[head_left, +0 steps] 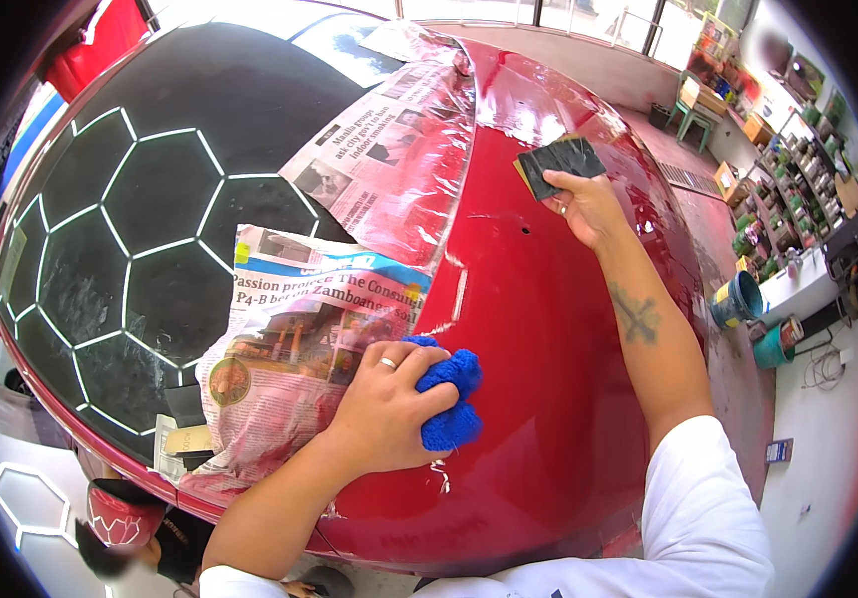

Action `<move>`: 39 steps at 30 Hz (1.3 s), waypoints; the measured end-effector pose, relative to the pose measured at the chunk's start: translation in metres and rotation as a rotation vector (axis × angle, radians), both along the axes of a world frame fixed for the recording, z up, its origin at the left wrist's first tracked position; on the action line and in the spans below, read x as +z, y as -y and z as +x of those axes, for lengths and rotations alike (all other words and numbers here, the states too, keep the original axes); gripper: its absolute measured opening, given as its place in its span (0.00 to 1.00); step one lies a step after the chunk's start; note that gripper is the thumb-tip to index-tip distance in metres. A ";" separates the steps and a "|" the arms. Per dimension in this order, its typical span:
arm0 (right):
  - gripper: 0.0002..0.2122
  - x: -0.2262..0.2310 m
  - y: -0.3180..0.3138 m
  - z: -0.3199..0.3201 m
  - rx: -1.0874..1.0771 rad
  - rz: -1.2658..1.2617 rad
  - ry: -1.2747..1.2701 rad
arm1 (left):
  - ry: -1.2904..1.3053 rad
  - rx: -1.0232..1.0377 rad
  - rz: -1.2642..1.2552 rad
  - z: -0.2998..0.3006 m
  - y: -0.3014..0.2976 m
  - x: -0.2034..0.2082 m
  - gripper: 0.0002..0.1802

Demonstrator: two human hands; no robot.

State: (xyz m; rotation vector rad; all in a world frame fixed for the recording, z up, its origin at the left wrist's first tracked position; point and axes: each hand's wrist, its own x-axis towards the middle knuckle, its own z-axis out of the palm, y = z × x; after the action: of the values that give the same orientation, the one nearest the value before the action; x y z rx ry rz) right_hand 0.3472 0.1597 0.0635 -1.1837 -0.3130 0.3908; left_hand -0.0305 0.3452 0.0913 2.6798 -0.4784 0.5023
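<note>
My left hand (386, 404) is closed around a crumpled blue cloth (452, 404), which rests on the glossy red car panel (533, 369). In my right hand (588, 207), arm stretched forward, is a dark sheet of sandpaper (566, 159) with a yellowish layer showing along its edge. It is held at the panel's far part; whether it touches the paint I cannot tell. Printed newspaper (299, 329), stained pink, lies beside my left hand, with another newspaper sheet (374, 149) further off under shiny film. A small dark hole (525, 230) sits in the panel between my hands.
Reflections of hexagonal lights show in the dark glass (165, 184) at left. A person's red cap (122, 513) is at lower left. Along the right stand shelves of cans (798, 189), a blue bucket (738, 297) and a teal bucket (774, 344). A green chair (690, 105) stands far back.
</note>
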 end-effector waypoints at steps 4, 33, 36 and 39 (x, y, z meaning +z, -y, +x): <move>0.15 -0.012 -0.053 0.043 -0.226 -0.463 0.438 | -0.020 -0.022 -0.017 0.004 0.000 0.002 0.21; 0.26 -0.053 -0.090 0.087 0.150 -1.235 1.363 | -0.077 -0.010 -0.053 0.004 -0.006 -0.001 0.20; 0.26 -0.051 -0.059 0.031 0.218 -1.130 1.497 | -0.065 0.025 -0.047 0.002 -0.003 -0.002 0.21; 0.25 -0.047 -0.065 0.074 0.151 -1.151 1.420 | -0.044 0.001 -0.031 0.006 -0.001 -0.002 0.21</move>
State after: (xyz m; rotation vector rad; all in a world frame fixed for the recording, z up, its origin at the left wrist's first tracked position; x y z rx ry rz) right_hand 0.4215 0.2250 0.0164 -2.4589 -1.5463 -0.3038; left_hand -0.0242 0.3464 0.0894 2.6551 -0.4535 0.4465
